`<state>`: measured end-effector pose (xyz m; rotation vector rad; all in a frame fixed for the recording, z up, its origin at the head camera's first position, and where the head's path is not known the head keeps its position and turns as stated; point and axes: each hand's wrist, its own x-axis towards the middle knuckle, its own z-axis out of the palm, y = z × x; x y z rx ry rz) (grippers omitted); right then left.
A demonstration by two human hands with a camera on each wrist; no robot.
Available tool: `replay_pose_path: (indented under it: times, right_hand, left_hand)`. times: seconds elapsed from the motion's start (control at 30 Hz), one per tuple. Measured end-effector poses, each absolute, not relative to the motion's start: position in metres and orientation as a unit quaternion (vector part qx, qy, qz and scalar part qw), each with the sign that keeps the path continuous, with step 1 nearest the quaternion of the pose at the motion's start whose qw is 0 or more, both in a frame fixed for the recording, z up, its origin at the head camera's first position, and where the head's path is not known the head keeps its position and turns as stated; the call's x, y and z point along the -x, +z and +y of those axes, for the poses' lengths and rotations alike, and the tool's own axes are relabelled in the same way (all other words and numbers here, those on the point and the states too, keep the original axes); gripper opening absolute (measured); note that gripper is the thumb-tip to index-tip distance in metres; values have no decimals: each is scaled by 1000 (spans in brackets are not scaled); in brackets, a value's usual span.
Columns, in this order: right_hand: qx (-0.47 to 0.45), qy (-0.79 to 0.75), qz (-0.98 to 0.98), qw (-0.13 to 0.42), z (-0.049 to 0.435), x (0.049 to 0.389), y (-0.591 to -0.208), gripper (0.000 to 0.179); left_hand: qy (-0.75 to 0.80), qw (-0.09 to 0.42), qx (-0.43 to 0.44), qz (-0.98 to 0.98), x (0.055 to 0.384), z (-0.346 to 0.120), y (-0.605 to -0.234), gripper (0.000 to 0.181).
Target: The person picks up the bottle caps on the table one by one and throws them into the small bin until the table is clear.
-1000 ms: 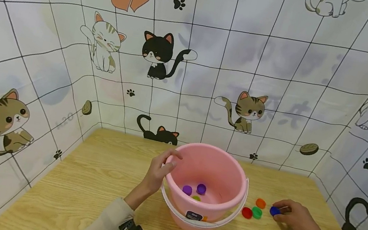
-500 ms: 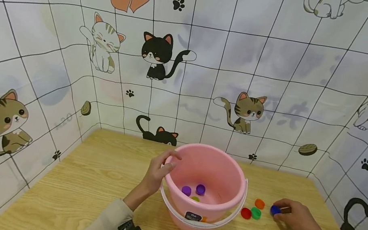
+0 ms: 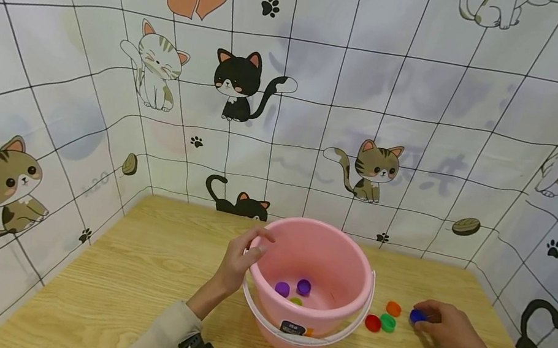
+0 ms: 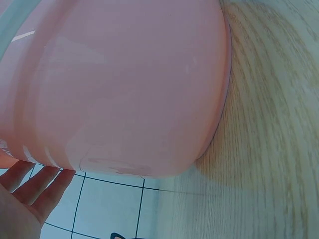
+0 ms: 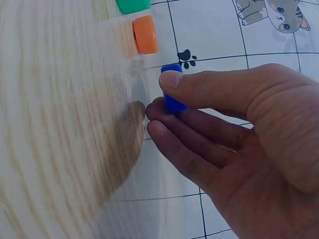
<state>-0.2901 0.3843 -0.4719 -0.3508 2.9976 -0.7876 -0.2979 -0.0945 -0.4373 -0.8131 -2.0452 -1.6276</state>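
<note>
A pink bucket (image 3: 318, 249) with a white handle (image 3: 297, 339) stands upright on the wooden table. My left hand (image 3: 237, 260) grips its left rim, thumb over the edge and fingers against the outside. Inside lie two purple bottle caps (image 3: 304, 287) and a partly hidden yellow-green cap (image 3: 296, 300). Right of the bucket, my right hand (image 3: 444, 329) pinches a blue bottle cap (image 5: 174, 102) between thumb and fingers, close over the table. In the right wrist view the cap is seen edge-on, under the thumb tip.
Between bucket and right hand, a red cap (image 3: 373, 323), a green cap (image 3: 388, 323) and an orange cap (image 3: 393, 308) lie close together on the table (image 3: 136, 286). A cat-printed, grid-lined cloth (image 3: 301, 109) hangs at the back and both sides.
The blue cap has turned slightly between the right fingers. The left hand keeps its grip on the bucket rim, and the caps on the table stay put.
</note>
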Motion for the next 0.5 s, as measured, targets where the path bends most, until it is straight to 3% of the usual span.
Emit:
replay_pose_path:
  times: [0.5]
  right_hand:
    - [102, -270, 957, 5, 383, 290, -470, 39]
  left_hand:
    - [-581, 202, 291, -733, 300, -95, -439, 32]
